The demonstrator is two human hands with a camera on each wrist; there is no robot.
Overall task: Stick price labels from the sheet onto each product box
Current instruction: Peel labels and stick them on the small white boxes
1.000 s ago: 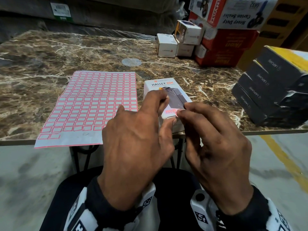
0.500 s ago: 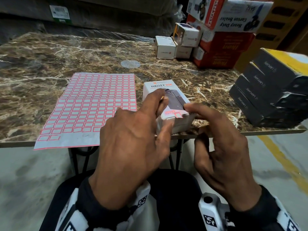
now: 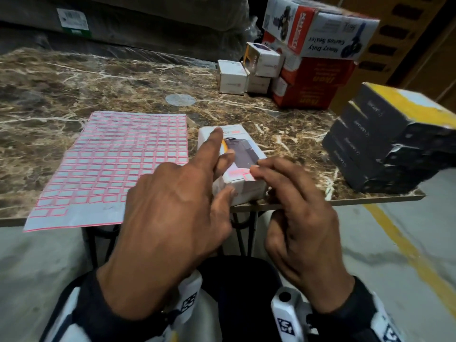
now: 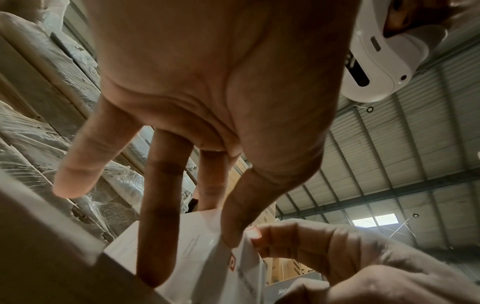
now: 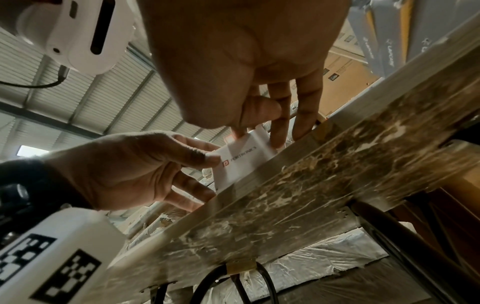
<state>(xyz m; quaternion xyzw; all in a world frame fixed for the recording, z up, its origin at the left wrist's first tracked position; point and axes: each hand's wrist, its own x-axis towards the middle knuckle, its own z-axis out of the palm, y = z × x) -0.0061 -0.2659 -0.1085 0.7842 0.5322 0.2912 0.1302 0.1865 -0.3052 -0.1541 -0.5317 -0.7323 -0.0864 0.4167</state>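
A white product box (image 3: pixel 243 157) lies near the marble table's front edge (image 3: pixel 345 203). My left hand (image 3: pixel 228 174) holds it, one long finger stretched along the top and the thumb against the near face. My right hand (image 3: pixel 255 172) pinches a pink-edged price label (image 3: pixel 247 176) at the box's near right corner. In the left wrist view the label (image 4: pixel 253 232) sits at a right fingertip beside the box (image 4: pixel 197 246). In the right wrist view thumb and forefinger meet on the label (image 5: pixel 229 139) at the box (image 5: pixel 241 162). The label sheet (image 3: pixel 111 164) lies flat to the left.
Three small white boxes (image 3: pixel 232 77) stand at the back, beside a red carton (image 3: pixel 313 82) with a white carton-sealer box (image 3: pixel 320 30) on top. A stack of black boxes (image 3: pixel 375 144) fills the table's right end. A round patch (image 3: pixel 180 99) marks the tabletop.
My left hand's long finger has slid farther up the box top. My right fingertips, lifted off half a second ago, are back on the label at the corner.
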